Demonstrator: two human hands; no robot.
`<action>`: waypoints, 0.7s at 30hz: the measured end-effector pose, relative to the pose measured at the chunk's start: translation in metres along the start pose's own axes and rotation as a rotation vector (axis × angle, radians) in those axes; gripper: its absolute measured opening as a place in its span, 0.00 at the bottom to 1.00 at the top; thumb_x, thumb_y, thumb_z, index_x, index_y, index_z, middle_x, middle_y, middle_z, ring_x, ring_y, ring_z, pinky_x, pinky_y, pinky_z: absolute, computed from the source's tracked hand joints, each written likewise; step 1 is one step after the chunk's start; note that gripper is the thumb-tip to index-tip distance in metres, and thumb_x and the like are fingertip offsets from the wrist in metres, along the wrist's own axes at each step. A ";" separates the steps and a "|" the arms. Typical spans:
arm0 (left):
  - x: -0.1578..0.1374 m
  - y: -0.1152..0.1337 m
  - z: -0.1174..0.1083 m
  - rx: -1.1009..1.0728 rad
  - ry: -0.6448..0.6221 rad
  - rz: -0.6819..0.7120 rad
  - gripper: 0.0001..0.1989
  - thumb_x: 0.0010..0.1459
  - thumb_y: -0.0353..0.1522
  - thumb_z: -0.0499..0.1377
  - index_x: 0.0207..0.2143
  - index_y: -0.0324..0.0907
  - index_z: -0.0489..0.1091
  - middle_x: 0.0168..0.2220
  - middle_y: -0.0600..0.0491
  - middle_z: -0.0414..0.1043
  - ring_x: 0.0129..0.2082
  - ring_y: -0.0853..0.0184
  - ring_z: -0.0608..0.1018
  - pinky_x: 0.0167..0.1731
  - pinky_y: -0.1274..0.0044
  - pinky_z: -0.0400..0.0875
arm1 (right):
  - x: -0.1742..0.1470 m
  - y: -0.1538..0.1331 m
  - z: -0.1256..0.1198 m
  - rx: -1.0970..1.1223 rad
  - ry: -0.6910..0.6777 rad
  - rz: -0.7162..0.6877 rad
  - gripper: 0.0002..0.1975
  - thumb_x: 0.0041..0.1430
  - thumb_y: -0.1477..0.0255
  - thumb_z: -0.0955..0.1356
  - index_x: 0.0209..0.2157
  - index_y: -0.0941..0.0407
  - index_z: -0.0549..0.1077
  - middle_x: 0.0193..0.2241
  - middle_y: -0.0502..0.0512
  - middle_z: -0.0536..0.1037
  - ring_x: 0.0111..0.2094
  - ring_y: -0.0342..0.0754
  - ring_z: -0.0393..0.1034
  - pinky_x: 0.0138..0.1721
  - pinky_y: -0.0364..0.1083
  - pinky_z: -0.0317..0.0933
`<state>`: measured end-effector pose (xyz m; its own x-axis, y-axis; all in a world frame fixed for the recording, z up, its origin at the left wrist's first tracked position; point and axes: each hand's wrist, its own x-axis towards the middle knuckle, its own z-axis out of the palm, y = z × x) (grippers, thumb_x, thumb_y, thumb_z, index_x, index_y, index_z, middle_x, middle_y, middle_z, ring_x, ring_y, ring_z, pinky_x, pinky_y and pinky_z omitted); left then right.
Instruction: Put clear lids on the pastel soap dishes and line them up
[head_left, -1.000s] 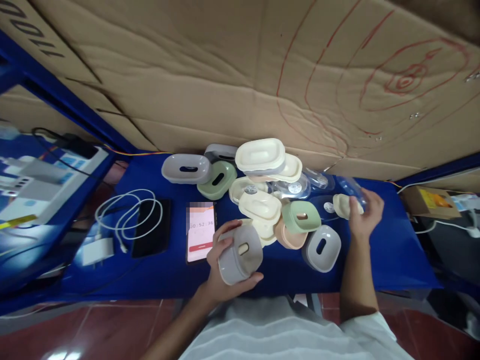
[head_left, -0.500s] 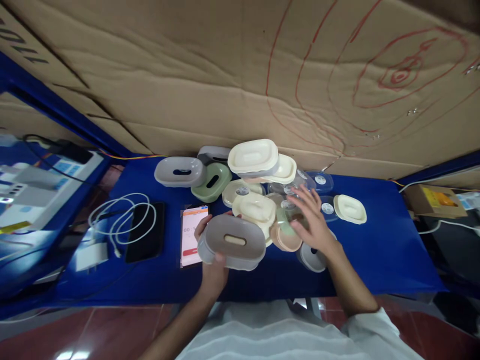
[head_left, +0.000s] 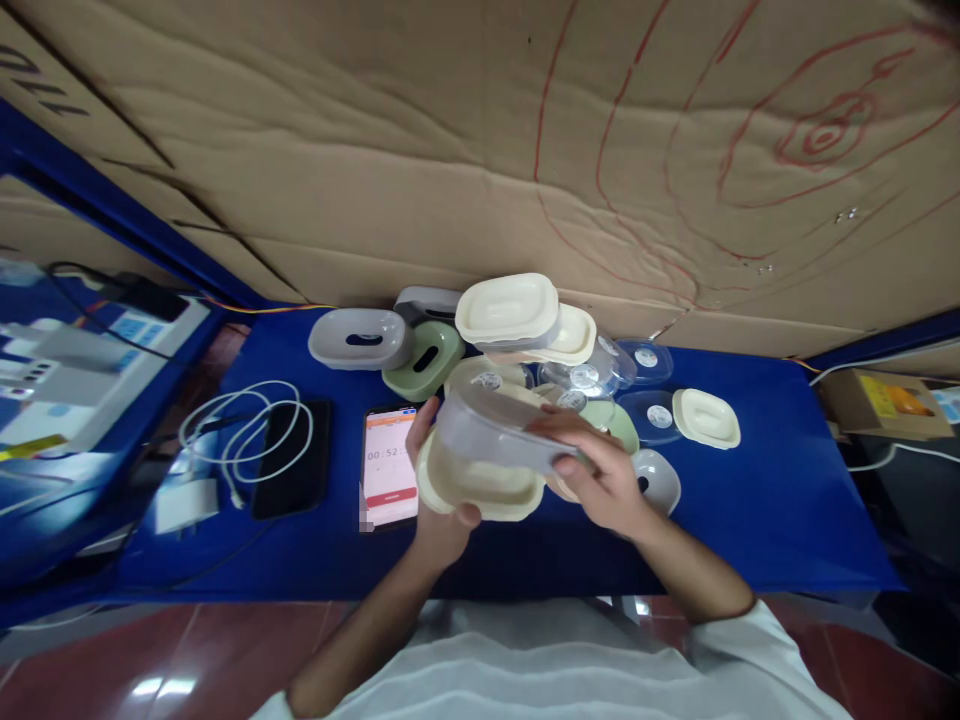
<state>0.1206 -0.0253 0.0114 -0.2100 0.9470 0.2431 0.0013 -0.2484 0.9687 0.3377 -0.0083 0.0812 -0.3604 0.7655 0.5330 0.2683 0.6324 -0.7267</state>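
Note:
My left hand [head_left: 442,510] grips a cream oval tray [head_left: 480,488] from below, just above the blue table [head_left: 787,510]. Over the tray's far side my right hand [head_left: 600,470] holds a grey oval dish [head_left: 491,428], tilted and resting against the tray. Both hands meet in front of a pile of oval soap dishes [head_left: 525,330] in cream, green and grey. A green dish [head_left: 619,420] and a grey dish with a slot [head_left: 656,480] lie just behind my right hand.
A phone showing a timer [head_left: 390,465] lies left of my hands, then a black phone [head_left: 292,455], a coiled white cable [head_left: 247,425] and a charger [head_left: 184,505]. A cream lid [head_left: 705,418] sits alone at the right. A cardboard wall [head_left: 450,150] closes the back.
My right hand left the cream lid on the right, crossed the pile and took hold of the grey dish. The dish tipped up, and a cream tray now shows under it in my left hand.

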 end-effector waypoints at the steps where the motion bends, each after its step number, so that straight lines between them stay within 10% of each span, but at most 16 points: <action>1: 0.005 0.002 -0.004 -0.003 0.023 0.019 0.58 0.50 0.71 0.64 0.73 0.51 0.56 0.69 0.38 0.66 0.65 0.41 0.77 0.60 0.54 0.79 | -0.002 -0.001 -0.008 -0.067 0.028 -0.013 0.17 0.77 0.66 0.66 0.62 0.50 0.75 0.54 0.58 0.85 0.57 0.53 0.80 0.68 0.61 0.67; 5: 0.051 0.003 -0.031 0.106 0.109 -0.015 0.32 0.72 0.55 0.59 0.70 0.50 0.65 0.69 0.43 0.69 0.65 0.51 0.76 0.66 0.57 0.74 | -0.032 0.005 -0.050 -0.587 0.230 -0.036 0.17 0.74 0.68 0.69 0.61 0.48 0.78 0.54 0.56 0.85 0.59 0.59 0.79 0.71 0.68 0.60; 10: 0.117 -0.020 -0.047 0.287 -0.145 0.172 0.21 0.72 0.46 0.63 0.62 0.47 0.73 0.63 0.44 0.71 0.56 0.56 0.82 0.61 0.60 0.79 | -0.107 0.037 -0.081 -0.938 0.565 0.337 0.16 0.76 0.63 0.66 0.58 0.51 0.79 0.53 0.62 0.84 0.57 0.63 0.78 0.63 0.68 0.68; 15: 0.117 -0.034 -0.026 0.491 -0.152 0.473 0.12 0.75 0.34 0.57 0.53 0.44 0.77 0.64 0.43 0.67 0.67 0.51 0.73 0.67 0.54 0.71 | -0.143 0.064 -0.077 -0.913 0.395 0.430 0.21 0.75 0.60 0.67 0.63 0.51 0.76 0.65 0.66 0.75 0.68 0.66 0.69 0.68 0.73 0.61; 21: 0.108 -0.024 -0.022 0.577 -0.154 0.630 0.10 0.72 0.31 0.57 0.50 0.46 0.77 0.57 0.42 0.72 0.59 0.53 0.77 0.60 0.58 0.76 | -0.107 0.057 -0.070 -0.854 0.353 0.411 0.24 0.76 0.60 0.65 0.69 0.48 0.69 0.71 0.65 0.68 0.73 0.66 0.61 0.75 0.77 0.41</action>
<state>0.0760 0.0788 0.0131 0.1313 0.6949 0.7070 0.5772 -0.6334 0.5154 0.4545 -0.0459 0.0130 0.1516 0.8468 0.5099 0.9115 0.0798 -0.4035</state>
